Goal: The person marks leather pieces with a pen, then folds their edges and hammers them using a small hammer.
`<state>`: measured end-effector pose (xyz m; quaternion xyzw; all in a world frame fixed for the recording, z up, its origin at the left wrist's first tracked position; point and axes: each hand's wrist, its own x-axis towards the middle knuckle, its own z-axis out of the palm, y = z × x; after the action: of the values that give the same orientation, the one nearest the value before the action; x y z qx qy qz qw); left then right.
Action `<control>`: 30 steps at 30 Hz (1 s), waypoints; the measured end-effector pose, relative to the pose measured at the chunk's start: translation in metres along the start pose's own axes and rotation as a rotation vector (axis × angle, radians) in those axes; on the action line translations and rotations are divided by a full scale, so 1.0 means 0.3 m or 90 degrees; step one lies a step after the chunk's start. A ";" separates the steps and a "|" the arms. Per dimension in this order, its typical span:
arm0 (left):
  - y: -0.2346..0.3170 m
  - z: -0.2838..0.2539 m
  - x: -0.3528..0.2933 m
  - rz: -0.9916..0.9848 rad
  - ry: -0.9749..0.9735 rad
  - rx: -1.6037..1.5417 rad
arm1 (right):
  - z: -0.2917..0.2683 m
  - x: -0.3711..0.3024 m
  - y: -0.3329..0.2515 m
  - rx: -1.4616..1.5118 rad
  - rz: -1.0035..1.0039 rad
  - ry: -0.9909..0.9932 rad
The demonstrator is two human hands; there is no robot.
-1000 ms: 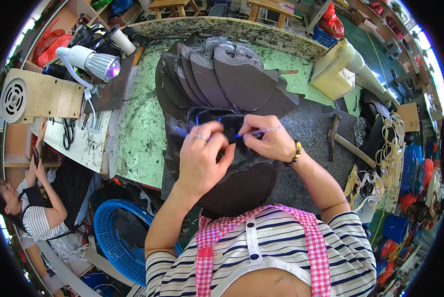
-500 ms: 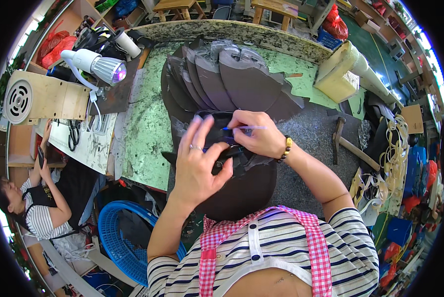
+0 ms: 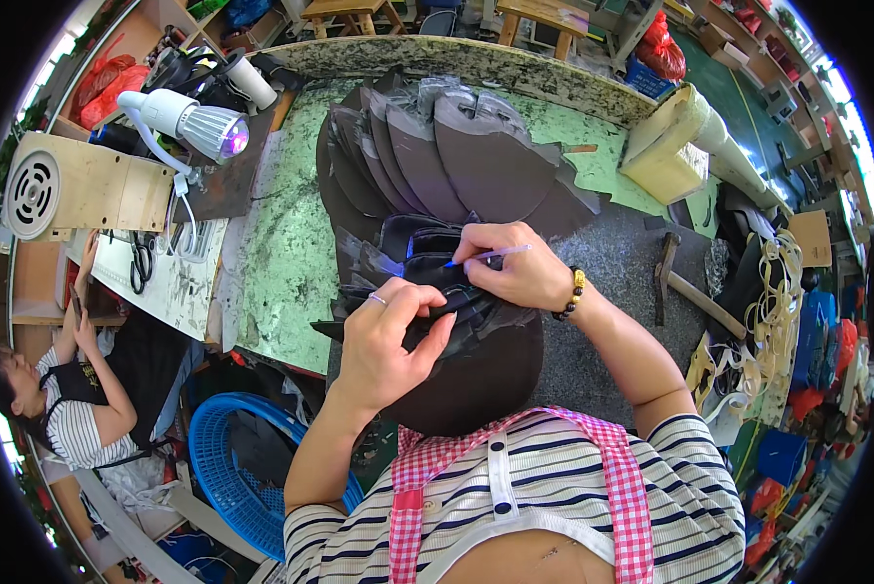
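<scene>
Pinched in my right hand [image 3: 517, 265] is a slim translucent pen [image 3: 503, 253], its blue tip down on a small black leather-like piece [image 3: 435, 239]. My left hand [image 3: 390, 341] lies just left of it with curled fingers, thumb and forefinger closed at the near edge of the black layers; what exactly lies between them is partly hidden. Beneath both hands sits a larger rounded dark brown piece [image 3: 490, 375]. Beyond them, a fanned stack of dark brown cut pieces [image 3: 495, 161] spreads over the green worktop [image 3: 281, 243], some with greyish, shiny edges.
A hammer [image 3: 695, 282] lies on the grey mat [image 3: 593, 341] at right, beside tangled pale strips [image 3: 773, 302]. A lamp [image 3: 198, 127] and wooden box [image 3: 96, 190] stand at left. Below is a blue basket [image 3: 227, 487]; a seated person [image 3: 96, 389] is at far left.
My left hand has drawn down and back from the black piece, its fingers going from spread to curled, uncovering more layers. My right hand stays close to its place, with the pen shifted slightly.
</scene>
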<state>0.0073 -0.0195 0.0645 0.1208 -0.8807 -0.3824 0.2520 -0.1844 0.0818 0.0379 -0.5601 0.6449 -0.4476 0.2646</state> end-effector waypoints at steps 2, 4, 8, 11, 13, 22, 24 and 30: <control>0.013 0.001 0.005 -0.017 -0.019 -0.001 | -0.010 -0.006 0.002 -0.003 0.026 -0.032; 0.014 -0.014 0.008 -0.045 -0.057 0.035 | -0.026 -0.006 0.024 0.153 0.019 -0.049; -0.029 -0.008 0.026 0.034 -0.059 0.275 | -0.052 -0.011 0.035 0.376 0.114 0.127; 0.007 -0.031 -0.016 0.048 -0.090 0.136 | -0.070 -0.017 0.029 0.351 0.114 0.108; 0.032 -0.035 -0.071 0.058 -0.055 0.105 | -0.072 -0.017 0.015 0.296 0.106 0.041; 0.026 -0.061 -0.027 -0.055 -0.164 0.027 | 0.021 -0.026 0.040 -0.081 -0.048 -0.068; -0.028 -0.057 -0.003 -0.068 -0.182 0.091 | 0.019 -0.044 0.050 0.145 0.005 -0.069; -0.002 -0.037 -0.028 -0.109 -0.184 -0.011 | 0.022 -0.053 0.026 0.119 0.047 0.066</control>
<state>0.0203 -0.0232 0.0676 0.1369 -0.8908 -0.4237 0.0903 -0.1789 0.0949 0.0256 -0.4850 0.6336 -0.5238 0.2983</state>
